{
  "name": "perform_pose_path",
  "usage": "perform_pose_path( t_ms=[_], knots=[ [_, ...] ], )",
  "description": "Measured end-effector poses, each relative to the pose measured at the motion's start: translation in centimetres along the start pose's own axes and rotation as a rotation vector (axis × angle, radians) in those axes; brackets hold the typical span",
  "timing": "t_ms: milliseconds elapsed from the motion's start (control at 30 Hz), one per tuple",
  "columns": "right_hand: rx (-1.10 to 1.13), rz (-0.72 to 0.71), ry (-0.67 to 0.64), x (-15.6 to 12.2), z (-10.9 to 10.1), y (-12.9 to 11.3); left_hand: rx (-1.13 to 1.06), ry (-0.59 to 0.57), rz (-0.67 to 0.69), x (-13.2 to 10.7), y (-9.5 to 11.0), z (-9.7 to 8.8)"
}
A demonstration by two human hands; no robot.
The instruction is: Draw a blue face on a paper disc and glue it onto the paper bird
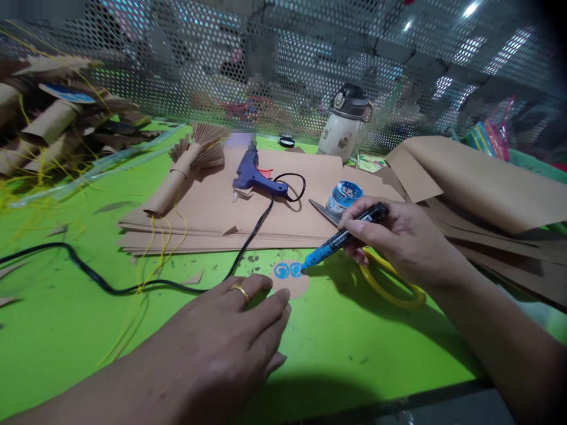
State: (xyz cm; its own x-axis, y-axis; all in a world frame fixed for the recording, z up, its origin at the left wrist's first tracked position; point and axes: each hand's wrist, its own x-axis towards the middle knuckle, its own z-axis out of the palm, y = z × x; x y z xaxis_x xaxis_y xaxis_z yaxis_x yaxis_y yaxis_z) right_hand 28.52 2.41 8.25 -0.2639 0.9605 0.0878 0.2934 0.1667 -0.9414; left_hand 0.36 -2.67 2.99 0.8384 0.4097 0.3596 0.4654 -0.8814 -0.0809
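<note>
My right hand (390, 236) grips a marker (339, 239) with a blue-smeared tip end, its point down on a small round piece of brown paper (295, 287). Two blue ring shapes are drawn side by side on that paper. Fingertips of my left hand (248, 324) rest on the paper's lower left edge; the fingers lie stretched out, and a gold ring is on one. Under and beside my right hand lie scissors with yellow handles (394, 289), partly hidden. Behind the marker stands a small open jar (343, 198) smeared with blue.
A blue glue gun (254, 176) lies on stacked brown paper sheets (292, 224), its black cord (95, 280) running left. A rolled paper piece (175, 180) with yellow strings is beside it. Further back stand a bottle (341, 130) and a perforated metal screen (186, 71). Paper rolls (51, 124) pile up left.
</note>
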Motion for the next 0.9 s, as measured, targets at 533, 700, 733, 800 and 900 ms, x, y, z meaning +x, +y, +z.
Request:
perform_pose_path(
  t_ms=[533,700,733,800,900],
  knots=[
    [-0.056,0.032,-0.004,0.38,0.05,-0.15,-0.004,0.005,0.018,0.12,0.04,0.05],
    [-0.067,0.009,0.033,0.33,-0.07,-0.19,-0.011,0.019,0.018,0.40,-0.08,0.15],
    [-0.066,0.006,0.034,0.31,-0.07,-0.22,-0.012,0.019,0.013,0.39,-0.12,0.19],
    [-0.061,-0.001,0.026,0.26,-0.03,-0.26,-0.020,0.011,0.013,0.28,-0.17,0.21],
    [-0.052,-0.015,0.001,0.21,0.09,-0.20,-0.037,-0.004,0.014,-0.05,-0.14,0.17]
  ],
)
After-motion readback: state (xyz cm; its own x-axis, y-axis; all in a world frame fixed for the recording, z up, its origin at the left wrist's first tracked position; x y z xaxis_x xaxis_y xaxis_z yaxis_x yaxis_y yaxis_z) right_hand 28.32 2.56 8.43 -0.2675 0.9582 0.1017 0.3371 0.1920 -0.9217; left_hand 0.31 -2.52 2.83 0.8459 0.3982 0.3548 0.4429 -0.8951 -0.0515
